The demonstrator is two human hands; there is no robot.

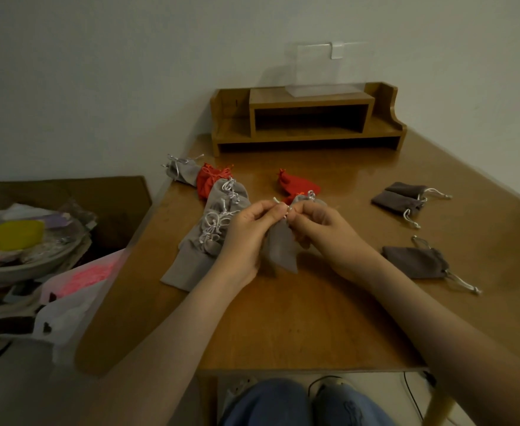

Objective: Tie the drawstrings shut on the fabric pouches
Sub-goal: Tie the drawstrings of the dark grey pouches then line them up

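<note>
**Item 1.** Pale grey soft fabric pouch (pixel 280 245): held neck-up near the middle of the brown wooden desk (pixel 283 318). Its body hangs below the fingers, which leaves the cord free to work. Whether its bottom touches the desk I cannot tell.

**Item 2.** Thin white drawstring (pixel 278 201): short ends poke up between the fingertips. I judge a knot is being made at the neck.

**Item 3.** Left hand (pixel 248 232) and right hand (pixel 318 224): close together, fingers curled. Each pinches the cord at the pouch mouth from its own side. Opposed pulls would cinch the neck.

**Item 4.** Heap of pale grey pouches with knotted white cords (pixel 211 222): just left of the left hand, overlapping. I take this as finished stock, laid to one side to keep it apart from the rest.
- One more grey pouch (pixel 181 170) and a red cloth pouch (pixel 206 184) lie beyond the heap.
- A second red pouch (pixel 297 186) sits behind the hands.

**Item 5.** Pair of darker grey pouches (pixel 401 198) and single darker grey pouch (pixel 415 261): well apart on the right, cords trailing, no bow that I can see. I judge these await tying, on the right hand's side.

**Item 6.** Wooden desk-top shelf unit (pixel 310 118): at the back against the wall, away from the work.
</note>
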